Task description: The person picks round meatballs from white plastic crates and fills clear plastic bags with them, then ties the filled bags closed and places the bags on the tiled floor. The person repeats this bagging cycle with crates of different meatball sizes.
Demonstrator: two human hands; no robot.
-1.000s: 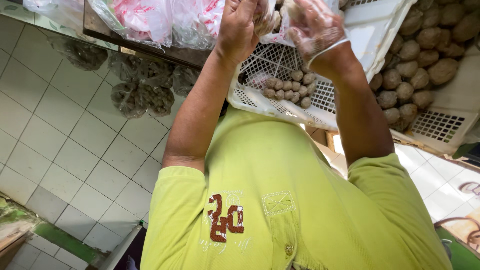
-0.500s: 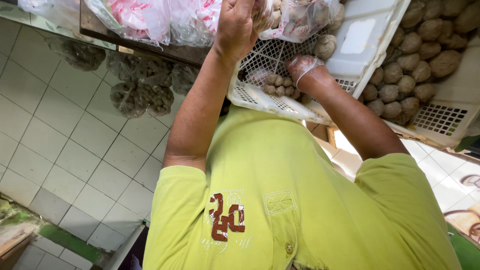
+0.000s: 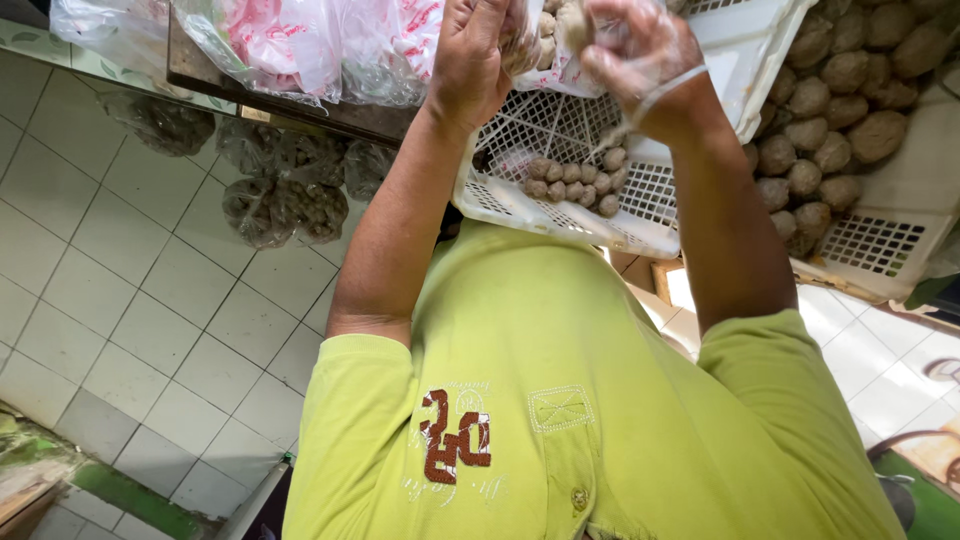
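Red-printed clear bags [image 3: 300, 45] along counter

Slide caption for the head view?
Left hand and gloved right hand hold a clear bag of brown balls above a white crate.

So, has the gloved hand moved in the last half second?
Yes: the gloved right hand lifted out of the white basket, up to the bag.

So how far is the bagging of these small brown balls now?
Done: several filled bags lie on the tiled floor. In hand: the left hand grips a clear bag, and the right hand, in a plastic glove, is at its mouth. Left: a row of small balls lies in the white crate.
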